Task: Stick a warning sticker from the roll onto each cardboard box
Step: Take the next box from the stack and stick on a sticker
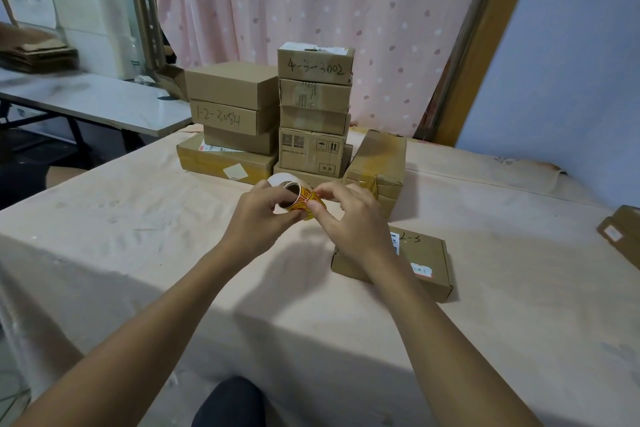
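My left hand (258, 215) grips a sticker roll (302, 198) with yellow and red warning stickers, held above the table's middle. The fingertips of my right hand (349, 218) pinch at the stickers on the roll's right side. A flat cardboard box (426, 265) lies on the table just right of my hands, partly hidden under my right wrist. Behind the roll stand stacks of cardboard boxes (313, 114), some with handwritten numbers, and a taped box (379, 163) leans against them at the right.
The table (138, 218) wears a pale pink cloth. A second white table (97, 100) stands at the back left with folded cardboard on it. Another box (623, 232) pokes in at the right edge. A pink dotted curtain hangs behind.
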{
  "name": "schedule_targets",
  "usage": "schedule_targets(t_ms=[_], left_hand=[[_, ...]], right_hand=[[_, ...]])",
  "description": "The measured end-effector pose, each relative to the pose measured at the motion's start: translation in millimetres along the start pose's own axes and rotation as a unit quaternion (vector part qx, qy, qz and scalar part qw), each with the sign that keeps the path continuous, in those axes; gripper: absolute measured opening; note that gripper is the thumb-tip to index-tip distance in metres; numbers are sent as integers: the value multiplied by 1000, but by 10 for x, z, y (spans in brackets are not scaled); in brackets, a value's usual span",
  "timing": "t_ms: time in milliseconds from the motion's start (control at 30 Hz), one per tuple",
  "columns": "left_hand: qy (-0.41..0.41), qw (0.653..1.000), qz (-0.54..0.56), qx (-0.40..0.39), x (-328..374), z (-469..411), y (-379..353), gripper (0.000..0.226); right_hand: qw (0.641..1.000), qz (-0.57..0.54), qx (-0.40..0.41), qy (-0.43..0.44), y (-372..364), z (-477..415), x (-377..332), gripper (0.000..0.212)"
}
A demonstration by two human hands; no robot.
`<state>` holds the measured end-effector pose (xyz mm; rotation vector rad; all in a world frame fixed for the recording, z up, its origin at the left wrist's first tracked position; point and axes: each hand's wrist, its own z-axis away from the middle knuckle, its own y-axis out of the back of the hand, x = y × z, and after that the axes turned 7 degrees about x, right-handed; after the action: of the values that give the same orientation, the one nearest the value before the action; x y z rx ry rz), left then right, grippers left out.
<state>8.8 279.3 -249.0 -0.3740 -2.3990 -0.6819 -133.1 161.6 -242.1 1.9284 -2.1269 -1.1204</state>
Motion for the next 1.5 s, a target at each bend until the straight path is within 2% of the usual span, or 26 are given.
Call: schedule_targets(t_ms=[133,233,400,667,800,1034,1234,1367,1500], left_hand=[[-44,998,-34,0,-34,-1,-8,18],[-60,997,-46,6,-64,13,-31,20],[-69,996,-54,1,-140,12,-35,18],[-53,995,-86,-21,-288,26,-45,19],[-29,994,-105,-26,-402,46,-40,20],[18,985,-165,-41,-648,108,-120,13],[8,979,-192,-65,-660,208,-196,9],[-56,970,-232,-43,-646,212,-202,19],[-89,965,-246,-34,-567,168,-274,17]], right_hand=[[998,48,-1,43,-38,35,0,41],[997,54,19,54,-52,38,2,38],[1000,8,-3,21,-6,46,26,30],[997,-30,50,-43,31,20,136,7],[995,-25,55,-79,95,31,223,8],[979,-70,18,-190,185,89,419,9],[967,-123,-10,-223,272,140,469,18],[951,-171,-16,-258,342,190,523,12],[948,-168,-9,-271,421,223,596,7]])
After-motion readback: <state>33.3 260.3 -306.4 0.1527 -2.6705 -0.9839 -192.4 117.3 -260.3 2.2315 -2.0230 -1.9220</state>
